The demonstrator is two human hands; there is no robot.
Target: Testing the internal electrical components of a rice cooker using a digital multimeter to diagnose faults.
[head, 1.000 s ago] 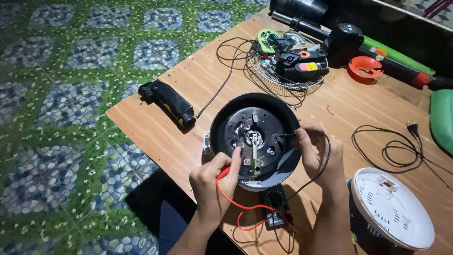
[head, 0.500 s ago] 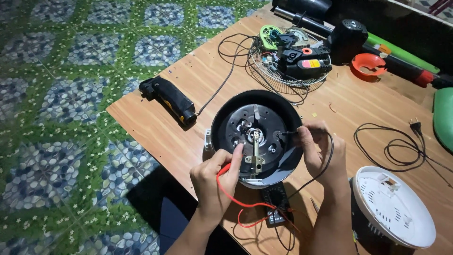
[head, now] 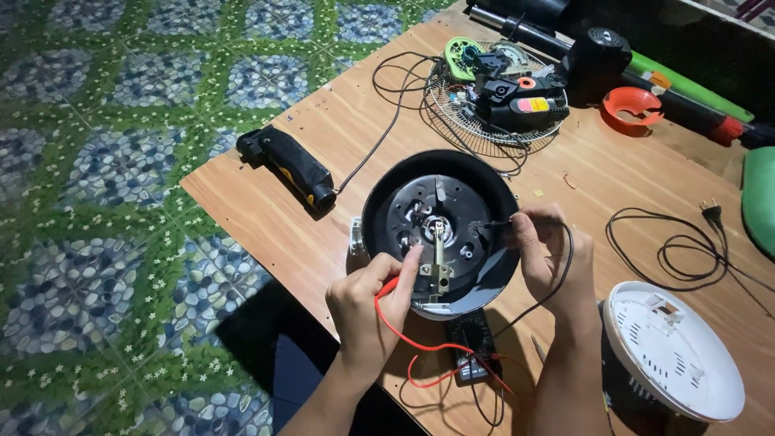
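In the middle, the left hand point(head: 367, 303) holds a red wire point(head: 404, 343) and the right hand point(head: 545, 250) holds a black wire point(head: 557, 278) on the round black cooker base point(head: 440, 230).

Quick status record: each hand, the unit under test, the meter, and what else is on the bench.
left hand: presses red probe lead onto metal bracket
right hand: holds black probe lead at the unit's right inner edge
unit: round black appliance base, opened, on wooden table
meter: below the base, partly hidden
nearby: white lid, black handheld tool
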